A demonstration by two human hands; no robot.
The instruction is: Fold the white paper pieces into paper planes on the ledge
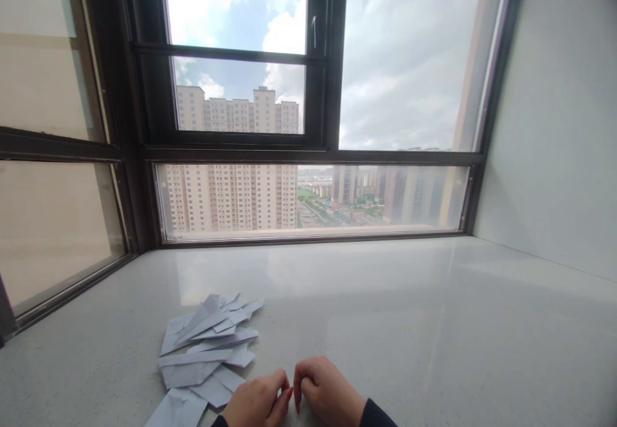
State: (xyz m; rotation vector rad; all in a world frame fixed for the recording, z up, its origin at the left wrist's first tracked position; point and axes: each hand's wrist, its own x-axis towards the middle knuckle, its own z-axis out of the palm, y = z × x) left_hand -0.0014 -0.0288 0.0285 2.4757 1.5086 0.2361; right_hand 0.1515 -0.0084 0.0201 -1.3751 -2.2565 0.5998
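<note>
My left hand (259,399) rests low in the view, just right of a pile of folded white paper pieces (205,330). Its fingers are curled, thumb and index finger pressed together. Close beside it on the right, my right hand (328,391) is curled too, with its fingertips pointing down at the white ledge (409,350). The fingertips of both hands nearly meet. Whether anything is held between the fingers is too small to make out. The folded papers overlap in a loose heap, several of them pointed.
A dark-framed window (332,157) stands behind the ledge, with tall buildings (236,189) outside. Another window pane (58,221) is on the left. A pale wall (554,125) closes off the right side.
</note>
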